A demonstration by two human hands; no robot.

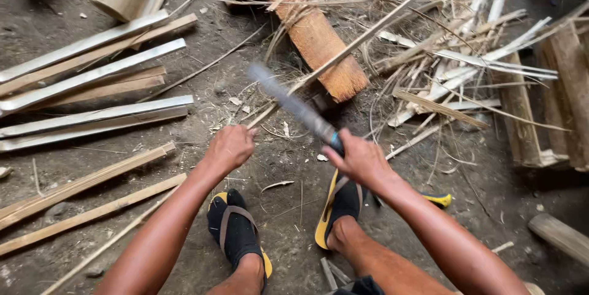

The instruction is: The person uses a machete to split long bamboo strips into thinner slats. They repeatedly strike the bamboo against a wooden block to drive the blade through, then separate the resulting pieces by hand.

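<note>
On the dirt floor (pixel 466 191), split bamboo slats (pixel 92 95) lie in rows toward the left edge, and a rough orange-brown log (pixel 316 37) sits near the top, amid loose shavings. The right hand (pixel 359 159) is clenched around the handle of a long blade (pixel 288 102), blurred mid-swing. The left hand (pixel 230 146) is closed on a thin bamboo strip (pixel 343 49) slanting across the log. This looks like trimming; the stroke must stay clear of the left fingers.
</note>
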